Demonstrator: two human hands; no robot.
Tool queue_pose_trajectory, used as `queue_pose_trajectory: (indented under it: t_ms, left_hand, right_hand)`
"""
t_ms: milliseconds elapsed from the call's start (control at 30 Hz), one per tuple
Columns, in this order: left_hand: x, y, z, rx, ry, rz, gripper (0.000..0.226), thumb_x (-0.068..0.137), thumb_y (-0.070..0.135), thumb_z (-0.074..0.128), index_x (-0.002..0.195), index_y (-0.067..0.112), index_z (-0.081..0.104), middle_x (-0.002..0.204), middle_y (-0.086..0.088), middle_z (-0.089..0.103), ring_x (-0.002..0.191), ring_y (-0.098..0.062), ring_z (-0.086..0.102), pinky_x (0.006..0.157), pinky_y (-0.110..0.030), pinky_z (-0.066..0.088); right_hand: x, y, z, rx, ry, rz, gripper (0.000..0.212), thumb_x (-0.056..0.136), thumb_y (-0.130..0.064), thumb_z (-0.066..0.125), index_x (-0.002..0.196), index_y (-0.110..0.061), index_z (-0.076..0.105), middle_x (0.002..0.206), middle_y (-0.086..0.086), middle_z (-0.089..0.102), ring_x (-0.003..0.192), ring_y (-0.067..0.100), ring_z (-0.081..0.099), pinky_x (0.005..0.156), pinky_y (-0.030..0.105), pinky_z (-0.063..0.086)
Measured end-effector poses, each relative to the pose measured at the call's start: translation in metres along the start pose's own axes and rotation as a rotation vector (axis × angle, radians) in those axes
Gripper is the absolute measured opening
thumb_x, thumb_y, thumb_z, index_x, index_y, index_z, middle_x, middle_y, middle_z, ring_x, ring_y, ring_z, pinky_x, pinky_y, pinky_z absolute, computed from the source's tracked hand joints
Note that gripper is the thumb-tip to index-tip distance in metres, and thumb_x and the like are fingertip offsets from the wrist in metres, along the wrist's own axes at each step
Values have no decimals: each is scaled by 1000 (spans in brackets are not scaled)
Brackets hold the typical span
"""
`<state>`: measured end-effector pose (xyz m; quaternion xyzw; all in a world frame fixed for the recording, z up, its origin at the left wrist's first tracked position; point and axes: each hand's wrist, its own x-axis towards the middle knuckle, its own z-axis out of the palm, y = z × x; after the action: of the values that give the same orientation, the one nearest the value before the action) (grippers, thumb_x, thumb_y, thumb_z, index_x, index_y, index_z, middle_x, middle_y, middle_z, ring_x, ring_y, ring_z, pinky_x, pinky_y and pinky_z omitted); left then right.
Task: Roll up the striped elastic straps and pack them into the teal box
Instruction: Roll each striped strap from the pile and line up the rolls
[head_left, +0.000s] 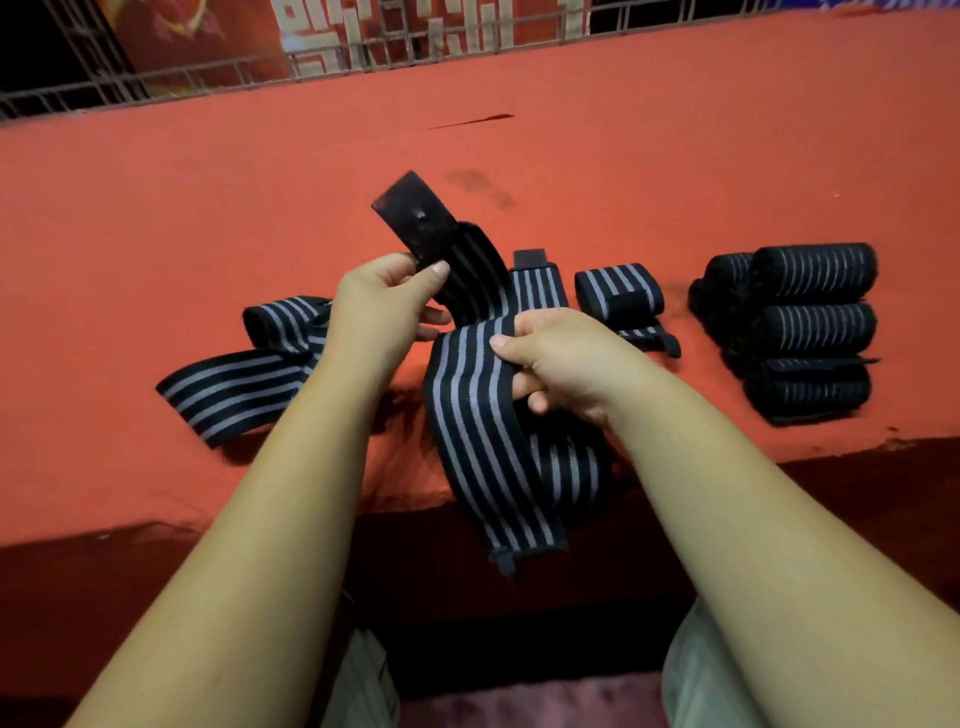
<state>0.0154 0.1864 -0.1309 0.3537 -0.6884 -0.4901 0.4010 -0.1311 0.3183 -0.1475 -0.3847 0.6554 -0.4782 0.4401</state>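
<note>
I hold one black strap with grey stripes (470, 415) above the red table. My left hand (382, 312) pinches its plain black end tab (415, 218), which sticks up. My right hand (563, 358) grips the strap's middle, and the rest hangs down over the table's front edge. Another unrolled strap (244, 384) lies at the left. A further strap (537, 286) lies behind my hands. One loosely rolled strap (618, 293) sits right of centre. Several rolled straps (810, 332) are stacked at the right. No teal box is in view.
The red cloth-covered table (675, 171) stretches wide, with bare cloth at the back and far left. A metal railing (363, 57) runs behind it. My knees (696, 675) show below the front edge.
</note>
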Motion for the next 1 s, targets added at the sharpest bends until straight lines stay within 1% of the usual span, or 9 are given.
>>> queue_pose_trajectory:
  t_ms: [133,233,367,467,600,700,800,900,1000]
  left_hand:
    - [19,-7,6,45,-7,-28,8,105,17,70,100,17,75,78,5,76,69,-19,75,62,-32,63]
    - [38,-9,14,-11,-18,-54,8,105,13,70,101,16,76,99,-10,80,80,-22,79,76,-35,68]
    - [70,-6,22,84,-9,-23,13,104,13,70,97,21,78,90,-3,81,82,-16,78,73,-31,63]
    - [96,-6,30,121,-15,-40,12,103,12,70,98,18,77,94,-8,80,81,-18,75,76,-34,63]
    - [121,-17,42,196,-32,-111,17,104,13,70,91,23,75,100,-13,80,85,-27,75,89,-46,65]
    - [132,-32,50,261,-57,-154,17,103,16,71,89,25,75,103,-16,81,99,-38,79,94,-51,64]
    - [136,-45,56,332,-101,-171,8,104,20,69,109,20,74,110,-14,80,103,-33,79,96,-50,64]
    - [139,-52,58,577,-74,-147,45,100,30,67,141,12,62,131,-13,72,113,-31,71,93,-42,57]
    - [128,-42,60,691,-28,-128,42,102,19,59,142,8,57,139,-15,65,116,-32,63,84,-34,43]
  right_hand:
    - [10,-6,1,-346,112,-56,21,106,-29,65,92,-13,64,65,6,68,54,17,61,44,27,46]
    - [19,-5,3,-400,114,-21,18,102,-28,71,88,-18,66,70,7,69,62,18,66,45,25,49]
    - [32,-6,3,-460,140,12,23,98,-29,75,79,-20,65,71,8,71,71,33,76,60,38,60]
    - [42,-9,1,-580,172,3,41,99,-33,73,66,-19,53,60,3,59,63,27,63,56,31,46]
    - [56,-10,-2,-744,233,1,24,99,-41,74,99,-17,78,95,2,73,90,23,69,74,32,54]
    - [62,-5,-5,-774,260,28,28,98,-42,76,116,-22,78,110,0,74,102,24,70,91,39,59]
    - [67,-1,-11,-781,287,40,23,98,-38,74,114,-22,77,105,-1,72,97,23,69,88,39,61]
    - [70,0,-17,-746,306,46,19,98,-36,73,109,-21,77,103,-1,72,95,22,69,80,35,59]
    - [70,0,-20,-726,311,45,18,99,-35,71,103,-20,80,100,1,76,93,23,71,79,35,59]
